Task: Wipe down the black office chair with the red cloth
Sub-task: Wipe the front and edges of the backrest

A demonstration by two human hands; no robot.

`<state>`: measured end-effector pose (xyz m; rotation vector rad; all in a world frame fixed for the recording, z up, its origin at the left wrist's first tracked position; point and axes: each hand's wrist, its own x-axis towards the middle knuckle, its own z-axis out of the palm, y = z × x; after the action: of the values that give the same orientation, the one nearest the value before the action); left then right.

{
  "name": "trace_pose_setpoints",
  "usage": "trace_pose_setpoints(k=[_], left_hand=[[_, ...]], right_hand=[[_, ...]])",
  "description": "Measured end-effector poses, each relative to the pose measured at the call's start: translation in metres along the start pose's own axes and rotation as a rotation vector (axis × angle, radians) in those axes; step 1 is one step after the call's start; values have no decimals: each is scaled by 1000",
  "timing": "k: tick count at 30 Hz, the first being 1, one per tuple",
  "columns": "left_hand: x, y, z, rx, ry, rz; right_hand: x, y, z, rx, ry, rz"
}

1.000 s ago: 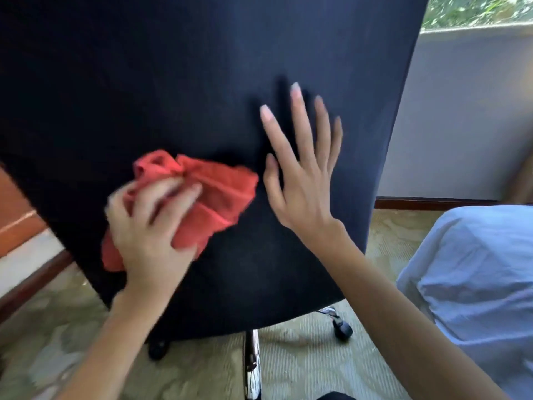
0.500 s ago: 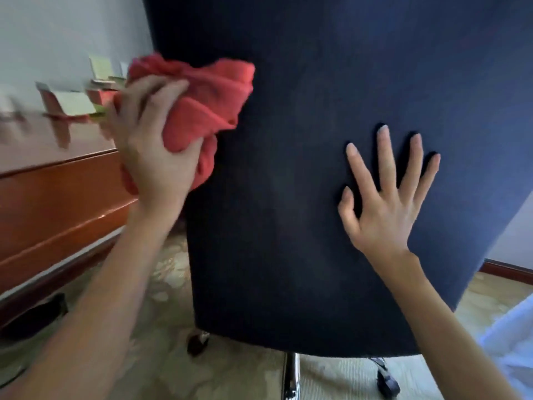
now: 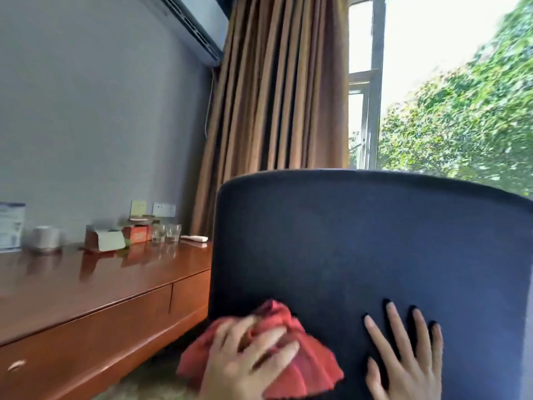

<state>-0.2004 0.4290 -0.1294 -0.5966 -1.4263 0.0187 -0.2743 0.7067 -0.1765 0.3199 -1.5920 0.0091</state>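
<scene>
1. Black office chair (image 3: 375, 249): backrest fills the lower right of the view, rear face toward the camera, rounded top edge level with the window sill.
2. Left hand (image 3: 248, 359): at the bottom edge, fingers curled over a bunched red cloth (image 3: 305, 368), gripping it and pressing it against the backrest's lower left edge.
3. Red cloth: crumpled, spilling out on both sides of the left hand, touching the chair fabric near its left border.
4. Right hand (image 3: 403, 362): flat on the backrest just right of the cloth, fingers straight and spread, palm against the fabric, holding nothing.
5. Wooden table (image 3: 95, 287): left of the chair along the grey wall, drawers in its front.
6. On the table top, far end: two clear glasses (image 3: 166, 232), a red box (image 3: 138, 234), a white roll (image 3: 44, 237), all well apart from the chair.
7. Brown curtain (image 3: 277, 90): hanging behind the chair, beside a window (image 3: 450, 82) with green foliage outside.
8. Air conditioner (image 3: 196, 21): mounted high on the wall, left of the curtain.
</scene>
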Motion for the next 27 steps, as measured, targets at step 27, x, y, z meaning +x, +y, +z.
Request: trace_pose_setpoints(k=[27], left_hand=[[19,43,-23,-217,6,48]], right_hand=[[-48,90,2,239,-319,199]])
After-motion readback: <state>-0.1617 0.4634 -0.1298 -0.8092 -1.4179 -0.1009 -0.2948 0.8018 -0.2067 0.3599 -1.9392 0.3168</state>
